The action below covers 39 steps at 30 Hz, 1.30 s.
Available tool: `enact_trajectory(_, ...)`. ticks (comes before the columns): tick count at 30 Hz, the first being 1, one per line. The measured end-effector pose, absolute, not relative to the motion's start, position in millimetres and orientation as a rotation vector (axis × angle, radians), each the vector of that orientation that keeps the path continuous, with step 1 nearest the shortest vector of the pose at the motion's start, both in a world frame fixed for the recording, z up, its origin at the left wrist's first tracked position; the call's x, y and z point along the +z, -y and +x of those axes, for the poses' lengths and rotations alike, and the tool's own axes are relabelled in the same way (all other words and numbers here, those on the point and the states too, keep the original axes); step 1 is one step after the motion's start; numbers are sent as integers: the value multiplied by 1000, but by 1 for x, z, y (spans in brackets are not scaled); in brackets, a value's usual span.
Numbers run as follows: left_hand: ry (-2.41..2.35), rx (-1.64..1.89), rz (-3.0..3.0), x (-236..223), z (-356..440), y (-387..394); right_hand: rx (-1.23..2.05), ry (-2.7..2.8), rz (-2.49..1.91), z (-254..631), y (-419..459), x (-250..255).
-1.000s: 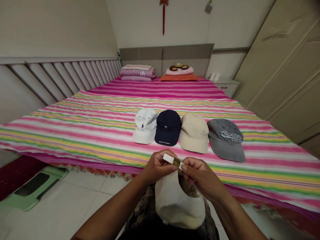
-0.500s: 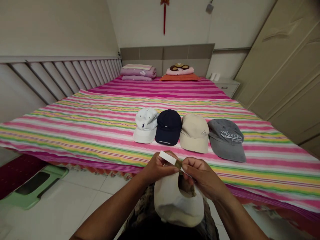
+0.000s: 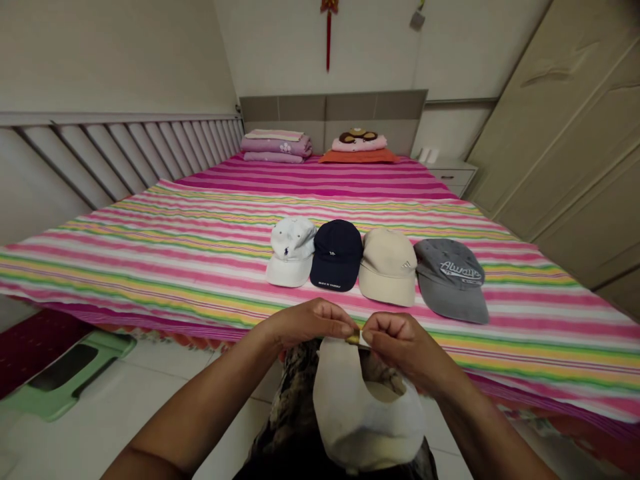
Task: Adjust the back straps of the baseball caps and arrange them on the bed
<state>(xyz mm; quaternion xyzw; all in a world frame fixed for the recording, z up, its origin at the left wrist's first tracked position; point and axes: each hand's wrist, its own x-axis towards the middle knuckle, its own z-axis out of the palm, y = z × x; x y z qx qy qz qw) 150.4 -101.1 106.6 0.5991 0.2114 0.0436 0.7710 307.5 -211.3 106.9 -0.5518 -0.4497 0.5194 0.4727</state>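
A white cap [image 3: 367, 420] hangs in front of my lap, its back opening facing up toward me. My left hand [image 3: 320, 321] is closed, thumb and fingers pinching the cap's back strap beside a small brass-coloured buckle [image 3: 354, 337]. On the buckle's other side my right hand [image 3: 397, 339] pinches the strap too, a bit of white showing at the thumb. Beyond my hands a row of caps lies on the bed: a white cap [image 3: 291, 250], a navy cap [image 3: 337, 253], a beige cap [image 3: 387, 267] and a grey cap [image 3: 453, 277] with lettering.
The bed [image 3: 200, 243] has a striped cover. Folded purple bedding [image 3: 277, 147] and an orange cushion [image 3: 359, 157] lie by the headboard [image 3: 350, 107]. A green stool [image 3: 75, 373] stands on the floor at left. A nightstand [image 3: 447, 175] and wardrobe [image 3: 565, 133] are at right.
My left hand has moved right and up close against the buckle. The strap's loose white end, sticking out before, is now hidden. The held cap has shifted slightly right and down.
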Motion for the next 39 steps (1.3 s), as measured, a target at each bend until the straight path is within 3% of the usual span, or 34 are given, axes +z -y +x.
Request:
enact_trajectory(11, -454, 268, 1155, 89, 154, 111, 1399, 995, -1235, 307, 209, 108)
enact_trajectory(17, -354, 464, 831, 95, 151, 102, 1680, 812, -930, 320, 202, 86)
enact_trajectory(28, -215, 288, 835, 61, 135, 80, 1404, 423, -827, 324, 192, 76)
enact_trajectory(39, -264, 628, 679, 56, 139, 81, 1671, 520, -816, 330, 199, 42)
